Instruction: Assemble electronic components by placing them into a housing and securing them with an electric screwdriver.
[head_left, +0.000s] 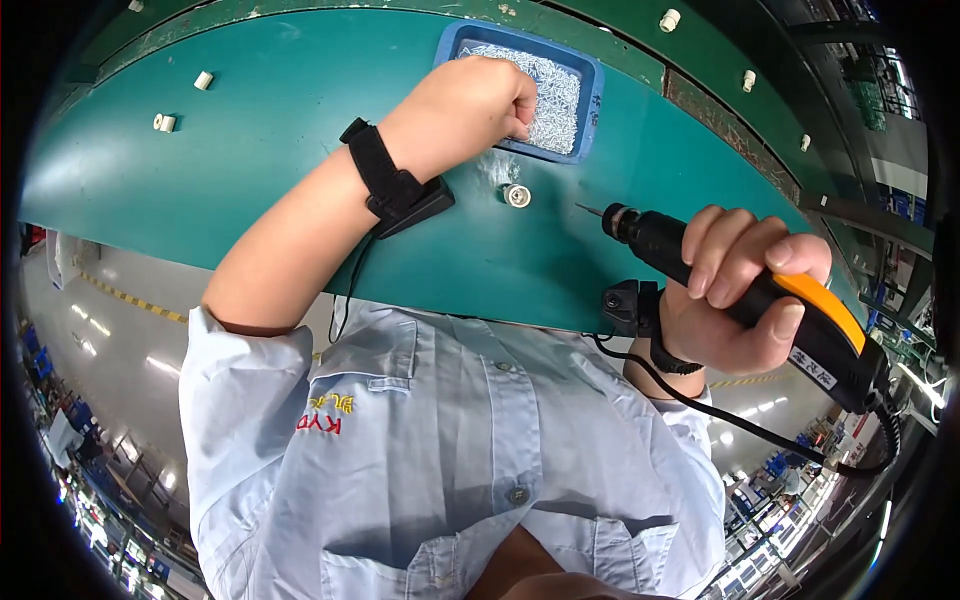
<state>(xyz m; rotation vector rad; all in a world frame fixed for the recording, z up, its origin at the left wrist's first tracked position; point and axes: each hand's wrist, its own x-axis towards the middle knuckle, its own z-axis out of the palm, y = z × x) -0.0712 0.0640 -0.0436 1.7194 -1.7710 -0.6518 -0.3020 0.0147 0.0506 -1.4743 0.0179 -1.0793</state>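
My left hand point(485, 97) reaches over the near left part of a blue plastic tray point(592, 110) filled with small silvery screws point(552, 105). Its fingers are curled together at the screws; whatever lies between the fingertips is hidden. In my right hand point(745, 290) is a black and orange electric screwdriver point(675, 245), its thin bit pointing left above the bench. Between the tray and my body stands a small round whitish part point(517, 195), touched by neither hand.
On the green bench point(300, 90), two small whitish cylindrical parts, a farther one point(203, 80) and a nearer one point(164, 122), sit at the left. More such parts point(748, 80) rest on the green strip beyond the bench's raised edge. The screwdriver's black cable point(880, 450) loops down at the right.
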